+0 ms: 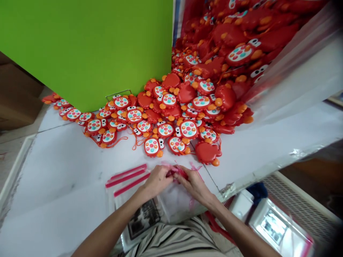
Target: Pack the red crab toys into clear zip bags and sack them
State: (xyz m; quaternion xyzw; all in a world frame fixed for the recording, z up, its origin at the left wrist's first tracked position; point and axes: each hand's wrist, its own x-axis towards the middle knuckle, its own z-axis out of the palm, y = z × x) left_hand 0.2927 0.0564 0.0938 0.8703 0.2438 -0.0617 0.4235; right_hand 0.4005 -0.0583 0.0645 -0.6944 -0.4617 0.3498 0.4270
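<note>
At the table's near edge, my left hand (160,178) and my right hand (191,180) meet with fingers closed. Both pinch the crumpled pink upper part of a clear plastic bag (174,203), which hangs down towards my lap. Something deep pink or red shows between the fingers, mostly hidden. Flat clear pouches with pink zip strips (128,176) lie just left of my left hand. Beyond my hands spreads a heap of red crab-shaped toys (189,129) with white button faces, orange claws and cord loops. One toy lies face down (207,152) nearest my right hand.
A tall green panel (93,46) stands behind the toys at left. More toys fill a large clear plastic sack (294,75) at right. Below the white table's (66,171) right edge are a white basket (300,200) and a pink-edged packaged item (280,228). Cardboard (18,92) stands far left.
</note>
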